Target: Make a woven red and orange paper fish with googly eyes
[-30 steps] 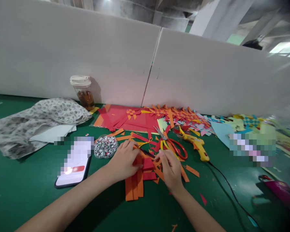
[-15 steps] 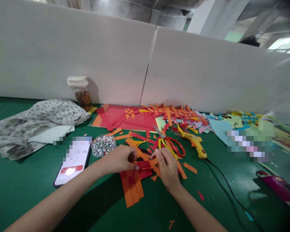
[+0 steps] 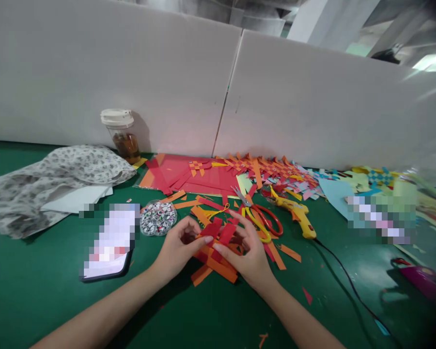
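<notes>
Between my hands is a woven piece of red and orange paper strips (image 3: 221,266), its loose orange ends pointing down toward me. My left hand (image 3: 181,243) pinches its left side between thumb and fingers. On the right side, my right hand (image 3: 249,252) grips the same piece, thumb on top and fingers behind. Red strip ends stick up between the two thumbs. Part of the weave is hidden by my fingers. Just beyond my right hand lie scissors (image 3: 267,220) with red and yellow handles. A round clear case of googly eyes (image 3: 158,218) sits left of my left hand.
A yellow glue gun (image 3: 298,213) with a black cord lies at right. A phone (image 3: 111,237) rests at left, near a patterned cloth (image 3: 76,165) and a lidded cup (image 3: 125,140). Red sheets (image 3: 218,180) and woven paper fish (image 3: 269,169) lie along the white partition (image 3: 167,82).
The woven paper has been turned and lifted, so its orange ends point differently. My right hand has closed in on its right side. The view has shifted slightly.
</notes>
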Tool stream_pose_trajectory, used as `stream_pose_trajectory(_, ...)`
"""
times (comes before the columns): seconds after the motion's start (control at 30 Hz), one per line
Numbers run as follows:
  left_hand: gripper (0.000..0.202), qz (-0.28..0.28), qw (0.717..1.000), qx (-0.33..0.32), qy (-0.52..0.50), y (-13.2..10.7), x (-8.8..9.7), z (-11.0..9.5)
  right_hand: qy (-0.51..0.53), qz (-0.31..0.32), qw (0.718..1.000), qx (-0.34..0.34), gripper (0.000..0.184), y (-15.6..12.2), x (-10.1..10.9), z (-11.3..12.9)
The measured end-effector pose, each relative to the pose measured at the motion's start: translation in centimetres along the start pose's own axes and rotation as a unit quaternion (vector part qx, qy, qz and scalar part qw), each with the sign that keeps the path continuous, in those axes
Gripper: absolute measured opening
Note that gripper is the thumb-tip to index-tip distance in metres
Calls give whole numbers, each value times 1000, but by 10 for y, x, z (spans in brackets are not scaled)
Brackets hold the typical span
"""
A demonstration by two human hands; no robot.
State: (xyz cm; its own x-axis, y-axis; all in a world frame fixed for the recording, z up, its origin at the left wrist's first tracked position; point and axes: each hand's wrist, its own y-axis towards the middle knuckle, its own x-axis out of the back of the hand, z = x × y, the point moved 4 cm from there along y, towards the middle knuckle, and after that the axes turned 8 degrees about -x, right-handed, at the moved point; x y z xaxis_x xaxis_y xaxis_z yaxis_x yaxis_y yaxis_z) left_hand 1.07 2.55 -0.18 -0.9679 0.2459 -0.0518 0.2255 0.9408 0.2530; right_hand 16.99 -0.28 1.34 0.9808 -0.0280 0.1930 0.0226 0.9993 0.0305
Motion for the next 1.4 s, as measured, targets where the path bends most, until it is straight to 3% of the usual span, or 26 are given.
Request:
stream_pose_trajectory(0.3,27,71,997,37,19,-3,-7,5,-32,-50,998,-2,47,3,7,2)
stream_pose_trajectory(0.43,28,113,990,80,0,-6,-12,5,-19,-30,999,-15,46,0,2,-2)
stream_pose_trajectory(0.6,25,117,989,79,36,-7,-12,9,28,-14,999,-18,42,-1,-3,2)
stream_pose_trajectory(0.77,28,106,989,95,30,-7,-11,11,143,-166,976,-21,34,6,25,6)
stream_pose_trajectory(0.87,28,87,989,115,-27,-6,-11,11,142,-225,963,-33,29,10,38,1)
stream_pose_trajectory(0.93,28,62,988,116,-78,-4,-10,11,105,-200,973,-40,24,12,37,-1)
stream_pose_trajectory(1.1,34,5,987,110,-114,1,-5,11,-14,1,998,-58,41,10,12,-6)
stream_pose_trajectory(1.27,40,-29,988,104,-109,2,-1,5,-23,31,997,-62,37,5,5,-7)
stream_pose_trajectory(1.4,41,-19,990,112,-83,3,2,1,-27,81,994,-75,40,3,0,-4)
